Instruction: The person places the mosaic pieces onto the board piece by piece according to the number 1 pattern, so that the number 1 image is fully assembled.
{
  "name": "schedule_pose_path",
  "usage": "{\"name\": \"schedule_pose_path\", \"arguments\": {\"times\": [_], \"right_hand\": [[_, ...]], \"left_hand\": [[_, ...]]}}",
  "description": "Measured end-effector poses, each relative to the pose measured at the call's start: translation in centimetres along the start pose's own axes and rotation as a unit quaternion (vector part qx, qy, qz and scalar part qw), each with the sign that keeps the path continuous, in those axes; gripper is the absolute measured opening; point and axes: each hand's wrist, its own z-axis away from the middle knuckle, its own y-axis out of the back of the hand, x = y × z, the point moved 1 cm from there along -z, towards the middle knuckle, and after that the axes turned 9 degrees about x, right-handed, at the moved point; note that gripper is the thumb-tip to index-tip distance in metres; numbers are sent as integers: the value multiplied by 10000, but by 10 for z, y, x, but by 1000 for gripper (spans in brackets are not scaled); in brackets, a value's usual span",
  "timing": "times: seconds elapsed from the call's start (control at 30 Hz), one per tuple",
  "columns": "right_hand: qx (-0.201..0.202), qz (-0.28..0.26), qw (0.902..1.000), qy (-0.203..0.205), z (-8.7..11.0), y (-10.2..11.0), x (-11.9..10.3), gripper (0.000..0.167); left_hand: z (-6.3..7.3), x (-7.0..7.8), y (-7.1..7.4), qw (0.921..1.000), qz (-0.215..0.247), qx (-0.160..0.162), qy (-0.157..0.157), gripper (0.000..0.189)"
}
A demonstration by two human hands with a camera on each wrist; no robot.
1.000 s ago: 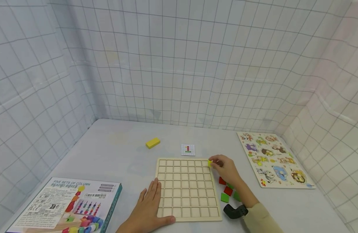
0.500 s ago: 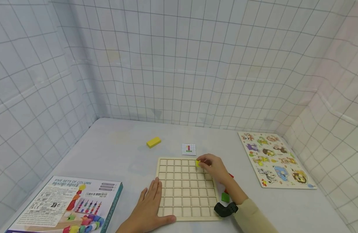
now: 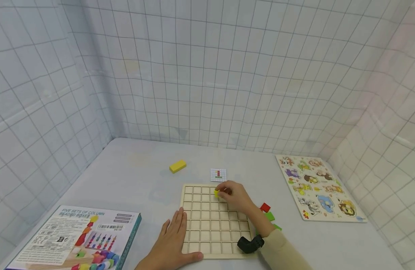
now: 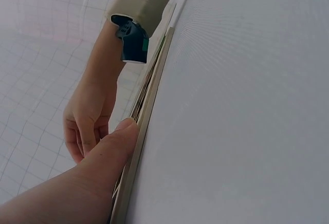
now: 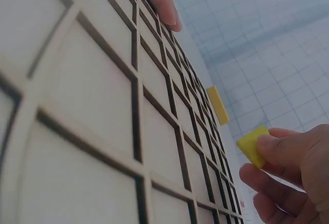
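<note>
A yellow square tile (image 5: 252, 146) is pinched between the thumb and fingers of my right hand (image 3: 233, 195), over the far rows of a wooden grid board (image 3: 211, 225). In the right wrist view the tile is tilted and held above the board's surface. My left hand (image 3: 170, 240) lies with straight fingers along the board's left edge, its thumb (image 4: 121, 136) at the near edge. Beyond the board lies a small pattern card (image 3: 218, 174) with red, green and yellow squares drawn on a grid.
Right of the board lie a red tile (image 3: 265, 207) and green tiles (image 3: 269, 216), partly behind the right forearm. A yellow block (image 3: 178, 166) lies at the back left. An animal puzzle board (image 3: 320, 189) is at the right, a bead toy box (image 3: 75, 238) at the left.
My right hand has carried the yellow tile leftward, from the board's far right corner to nearer the middle of its far side. The left hand stays in place.
</note>
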Motion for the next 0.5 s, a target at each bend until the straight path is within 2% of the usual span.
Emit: {"name": "schedule_pose_path", "arguments": {"times": [0.2, 0.5], "right_hand": [[-187, 26, 9998, 14, -4, -12, -5, 12], [-672, 584, 9952, 395, -13, -22, -12, 13]], "left_hand": [[1, -2, 0, 10000, 3, 7, -43, 126], [1, -4, -1, 9999, -54, 74, -53, 126]]}}
